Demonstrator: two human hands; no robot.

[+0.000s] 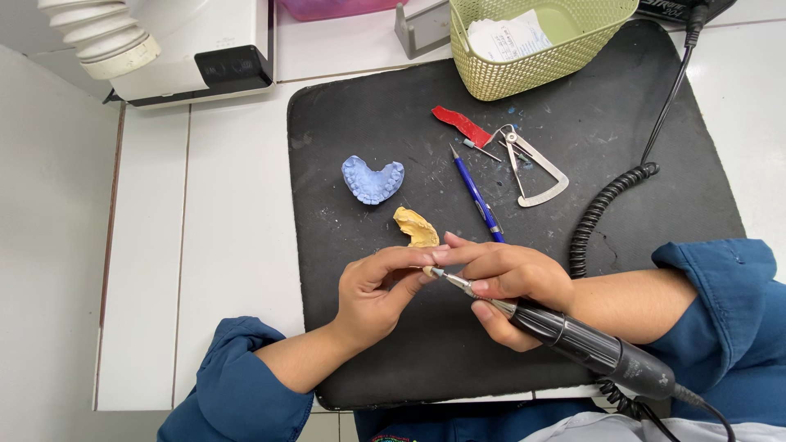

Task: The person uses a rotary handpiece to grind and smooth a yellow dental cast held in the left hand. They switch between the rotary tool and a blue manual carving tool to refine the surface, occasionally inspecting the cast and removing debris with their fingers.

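Mid-grind here: right hand (512, 282) grips the black rotary handpiece (585, 344), bur against a tiny piece pinched in left hand (381, 290) fingertips. Yellow cast (416, 227) and blue cast (372, 180) sit untouched on the mat (360, 123).

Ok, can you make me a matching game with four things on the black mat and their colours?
Things:
1. tooth model shaped like a horseshoe
2. tooth model piece next to the fingers
3. pen
4. strip near the green basket

Colours:
A. red
B. light blue
C. dark blue
D. yellow

Right pairs: 1-B, 2-D, 3-C, 4-A.

They all lie on the mat. Nearby, the right hand holds a black rotary handpiece, and the left hand pinches a small piece at its tip.
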